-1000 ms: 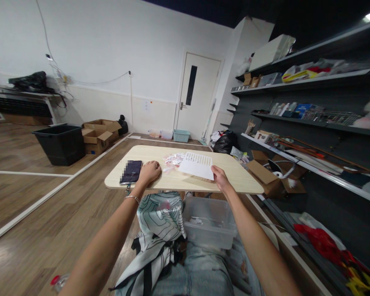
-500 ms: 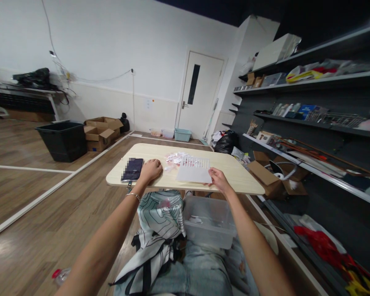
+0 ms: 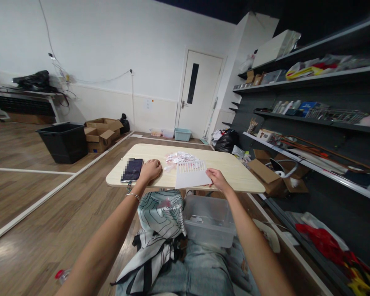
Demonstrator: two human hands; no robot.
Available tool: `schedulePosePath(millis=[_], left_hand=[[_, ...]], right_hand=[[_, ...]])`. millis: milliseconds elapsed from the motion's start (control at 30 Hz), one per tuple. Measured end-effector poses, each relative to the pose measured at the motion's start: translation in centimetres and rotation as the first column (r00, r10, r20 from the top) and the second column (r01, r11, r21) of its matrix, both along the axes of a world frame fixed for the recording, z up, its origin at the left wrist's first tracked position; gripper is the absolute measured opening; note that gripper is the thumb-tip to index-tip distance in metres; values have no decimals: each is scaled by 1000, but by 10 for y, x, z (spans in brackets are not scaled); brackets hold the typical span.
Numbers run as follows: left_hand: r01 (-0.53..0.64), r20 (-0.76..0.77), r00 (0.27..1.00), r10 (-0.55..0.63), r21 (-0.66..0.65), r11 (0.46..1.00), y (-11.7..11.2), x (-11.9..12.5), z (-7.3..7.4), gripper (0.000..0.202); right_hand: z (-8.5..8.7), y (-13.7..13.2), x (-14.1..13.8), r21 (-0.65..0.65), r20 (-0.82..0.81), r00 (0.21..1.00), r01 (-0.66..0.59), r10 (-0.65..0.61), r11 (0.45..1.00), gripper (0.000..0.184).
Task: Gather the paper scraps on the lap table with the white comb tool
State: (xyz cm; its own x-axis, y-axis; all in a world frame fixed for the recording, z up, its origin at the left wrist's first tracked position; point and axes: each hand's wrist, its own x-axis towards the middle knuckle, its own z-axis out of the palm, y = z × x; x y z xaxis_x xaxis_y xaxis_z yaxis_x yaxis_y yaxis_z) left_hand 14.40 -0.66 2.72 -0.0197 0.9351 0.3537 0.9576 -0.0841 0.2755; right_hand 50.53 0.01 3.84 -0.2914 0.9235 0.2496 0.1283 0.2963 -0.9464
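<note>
My right hand (image 3: 216, 178) is closed on the right edge of a white sheet (image 3: 189, 180), pinching it between thumb and fingers. Along the sheet's far side runs a row of narrow slots or strips, like comb teeth. Just beyond it lies a pile of small white and pinkish pieces (image 3: 181, 157), too small to make out singly. My left hand (image 3: 152, 168) rests on the tabletop with its fingers curled under; whatever is inside them is hidden. Beside it on the left lies a dark phone-like flat object (image 3: 132, 170), partly blurred out, with a strap at its near end.
The pale table (image 3: 228, 164) has rounded corners. Below its near edge, a clear plastic bin (image 3: 208, 230) stands by my legs, next to patterned cloth (image 3: 160, 213). An open cardboard box (image 3: 268, 176) and shelves (image 3: 314, 123) are at right, a black bin (image 3: 63, 144) at left.
My right hand has drawn the white sheet slightly toward me and to the left, showing more of the pile behind it. My left hand stays in place.
</note>
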Motion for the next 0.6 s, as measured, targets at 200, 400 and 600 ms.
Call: schedulePosePath(millis=[200, 400, 600], left_hand=[[4, 5, 1000, -4, 4, 1000, -1, 0, 1, 35], [2, 10, 1000, -2, 7, 1000, -2, 1, 1, 36], [-2, 7, 1000, 2, -9, 1000, -2, 2, 3, 37]], right_hand=[[-6, 11, 6, -89, -254, 957, 122, -141, 989, 36], [-9, 17, 8, -132, -319, 919, 198, -231, 971, 35], [-8, 14, 9, -110, -275, 929, 225, -247, 968, 38]])
